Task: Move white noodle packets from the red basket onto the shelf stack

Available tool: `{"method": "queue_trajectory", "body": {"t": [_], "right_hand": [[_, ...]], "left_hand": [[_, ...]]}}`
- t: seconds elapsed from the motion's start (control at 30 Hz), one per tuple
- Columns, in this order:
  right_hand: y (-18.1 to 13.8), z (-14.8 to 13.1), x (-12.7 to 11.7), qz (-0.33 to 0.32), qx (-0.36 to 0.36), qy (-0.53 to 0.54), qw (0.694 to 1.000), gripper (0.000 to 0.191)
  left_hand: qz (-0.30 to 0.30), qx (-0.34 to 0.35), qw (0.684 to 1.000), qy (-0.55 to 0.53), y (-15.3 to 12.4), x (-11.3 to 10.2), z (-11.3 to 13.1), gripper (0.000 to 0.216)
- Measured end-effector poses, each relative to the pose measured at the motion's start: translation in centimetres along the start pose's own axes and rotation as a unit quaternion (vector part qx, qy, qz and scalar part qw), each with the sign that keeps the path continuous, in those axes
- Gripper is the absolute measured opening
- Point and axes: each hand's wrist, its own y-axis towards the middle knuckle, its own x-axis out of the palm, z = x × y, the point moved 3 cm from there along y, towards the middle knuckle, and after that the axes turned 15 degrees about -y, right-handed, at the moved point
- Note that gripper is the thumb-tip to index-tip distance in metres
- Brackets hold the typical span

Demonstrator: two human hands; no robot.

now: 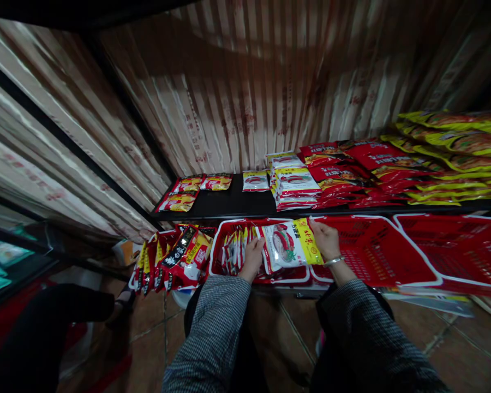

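Between my two hands is a white, yellow and red packet of instant noodles [285,246], held flat above a red basket [294,277]. My left hand [252,258] grips its left end, fingers closed on the edge. The right end is pinched by my right hand [326,239], which wears a bracelet at the wrist. Upright packets [234,251] fill the left part of the basket below. On the black shelf behind, a stack of similar white and yellow packets [292,183] stands beside one single packet [256,180].
Red packets [343,169] and yellow packets [454,147] are piled along the shelf [225,204] to the right. Small packets [184,194] lie at its left end. More red baskets [368,248] line the front; a left one holds packets [184,254]. Another person's leg [53,316] is at left.
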Motion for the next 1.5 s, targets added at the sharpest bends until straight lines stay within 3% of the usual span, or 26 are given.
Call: {"method": "queue_trajectory", "body": {"t": [0.5, 0.57, 0.67, 0.77, 0.87, 1.0, 1.13, 1.23, 1.5], "right_hand": [[0.2, -0.5, -0.6, -0.017, -0.025, 0.010, 0.999, 0.058], [0.3, -0.5, -0.6, -0.018, -0.024, 0.012, 0.999, 0.058], [0.3, -0.6, -0.4, -0.029, -0.017, 0.022, 0.999, 0.057], [0.3, -0.8, -0.2, -0.056, -0.003, 0.043, 0.998, 0.054], [0.1, -1.1, -0.3, -0.073, -0.001, 0.052, 0.996, 0.051], [-0.3, -1.4, -0.9, -0.122, 0.035, 0.108, 0.986, 0.047], [-0.6, -1.2, -0.9, -0.205, 0.103, 0.235, 0.944, 0.047], [-0.8, -0.8, -0.3, -0.248, 0.119, 0.270, 0.923, 0.038], [-0.1, 0.0, 0.3, -0.144, 0.089, 0.267, 0.949, 0.042]], "left_hand": [[-0.070, 0.063, 0.986, 0.141, -0.5, -0.1, 2.6, 0.035], [-0.064, 0.043, 0.991, 0.110, -0.6, -0.3, 2.3, 0.034], [-0.046, -0.046, 0.997, -0.028, -1.1, -0.1, 1.3, 0.029], [-0.029, -0.133, 0.976, -0.170, -2.0, 0.7, 0.8, 0.033], [-0.049, -0.175, 0.964, -0.196, -2.8, 1.3, 1.1, 0.041], [-0.060, -0.186, 0.963, -0.188, -3.1, 1.1, 1.9, 0.046], [-0.028, -0.148, 0.956, -0.251, -2.6, 0.5, 2.6, 0.048], [-0.030, -0.132, 0.952, -0.273, -2.5, 0.3, 2.9, 0.049], [-0.052, -0.195, 0.956, -0.214, -3.5, 0.8, 1.9, 0.050]]}}
